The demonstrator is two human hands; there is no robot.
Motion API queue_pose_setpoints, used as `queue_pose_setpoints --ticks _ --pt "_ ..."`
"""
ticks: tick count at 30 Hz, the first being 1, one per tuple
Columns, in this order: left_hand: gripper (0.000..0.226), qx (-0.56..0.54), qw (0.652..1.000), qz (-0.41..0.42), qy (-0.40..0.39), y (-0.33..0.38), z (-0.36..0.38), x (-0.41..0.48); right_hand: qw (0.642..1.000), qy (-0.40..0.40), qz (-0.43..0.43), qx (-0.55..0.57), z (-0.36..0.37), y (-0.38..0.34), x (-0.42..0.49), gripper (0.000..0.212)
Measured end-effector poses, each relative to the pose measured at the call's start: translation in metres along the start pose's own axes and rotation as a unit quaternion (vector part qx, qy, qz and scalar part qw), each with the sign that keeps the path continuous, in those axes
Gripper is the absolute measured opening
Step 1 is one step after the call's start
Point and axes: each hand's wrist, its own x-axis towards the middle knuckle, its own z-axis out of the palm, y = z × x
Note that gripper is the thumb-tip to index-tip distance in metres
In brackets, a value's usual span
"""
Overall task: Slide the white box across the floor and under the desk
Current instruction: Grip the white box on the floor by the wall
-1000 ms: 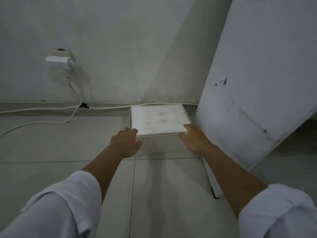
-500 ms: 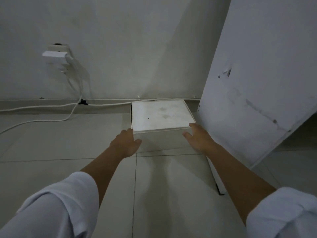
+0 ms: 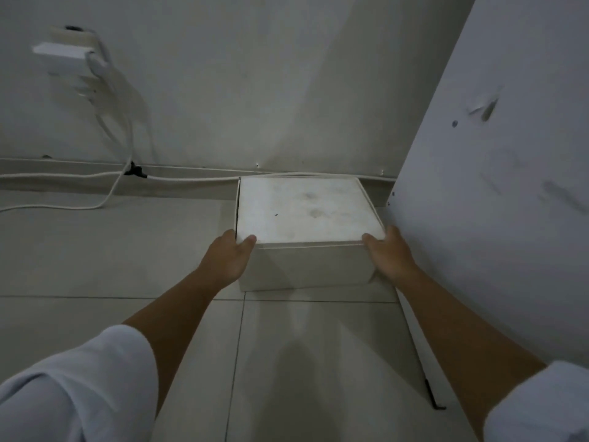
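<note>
- since a second ago the white box (image 3: 306, 212) has slid closer to the wall; my hands have gone with it.
- left hand (image 3: 228, 261) and right hand (image 3: 387, 256) are clamped on its near corners, the box on the floor (image 3: 95, 250) beside the desk panel (image 3: 497, 202).
- i'd push low and evenly, keeping it square, clear of the cable (image 3: 191, 178).

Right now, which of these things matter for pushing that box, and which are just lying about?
In the job: white box; left hand and right hand, each holding a near corner; white desk panel; floor.

Lying about: wall plug; white cables.
</note>
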Motion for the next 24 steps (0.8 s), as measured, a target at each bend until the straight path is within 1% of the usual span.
queue_pose_setpoints --ticks 4,8,12,15,19,24 --pt "0.06 -0.088 0.995 -0.042 0.019 0.001 0.008 0.018 0.996 0.01 0.034 0.082 0.007 0.013 0.02 0.056" --pt "0.059 -0.187 0.979 -0.075 0.005 -0.001 0.012 0.027 0.985 0.013 0.059 0.163 0.013 0.015 0.027 0.059" --pt "0.057 -0.22 0.973 -0.071 0.007 0.0 0.017 0.026 0.981 0.028 0.052 0.185 0.017 0.014 0.029 0.056" --pt "0.055 -0.24 0.968 -0.07 0.011 0.002 0.017 0.021 0.976 0.024 0.048 0.21 0.017 0.015 0.025 0.048" --pt "0.05 -0.25 0.966 -0.063 0.018 -0.002 0.014 0.009 0.974 0.018 0.044 0.223 0.015 0.016 0.015 0.045" --pt "0.05 -0.265 0.963 -0.053 -0.007 -0.015 0.002 -0.02 0.976 0.009 0.03 0.218 0.008 0.014 -0.013 0.041"
